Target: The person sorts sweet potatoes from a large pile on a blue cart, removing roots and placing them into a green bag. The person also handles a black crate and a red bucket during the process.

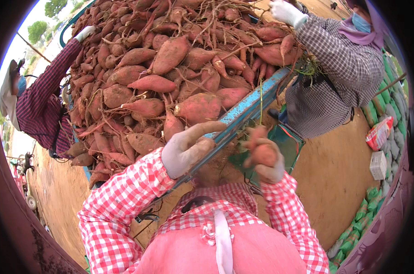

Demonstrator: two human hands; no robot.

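Observation:
A large heap of red sweet potatoes [169, 54], soiled and trailing thin roots, fills a trailer bed with a worn blue metal side rail [241, 106]. My left hand [190, 149], in a pale dirty glove, is at the rail beside the heap, its fingers apart and no sweet potato in them. My right hand [270, 164], gloved too, grips a sweet potato [264, 154] just outside the rail; it is somewhat blurred. Beyond and below that hand is a green container [291, 147] on the ground side of the rail.
A co-worker in a checked shirt [337, 58] stands at the right, a gloved hand over the heap. Another co-worker [44, 92] reaches onto it from the left. Filled green mesh sacks [359, 219], a white crate [378, 165] and a red-and-white bag [380, 133] lie along the right.

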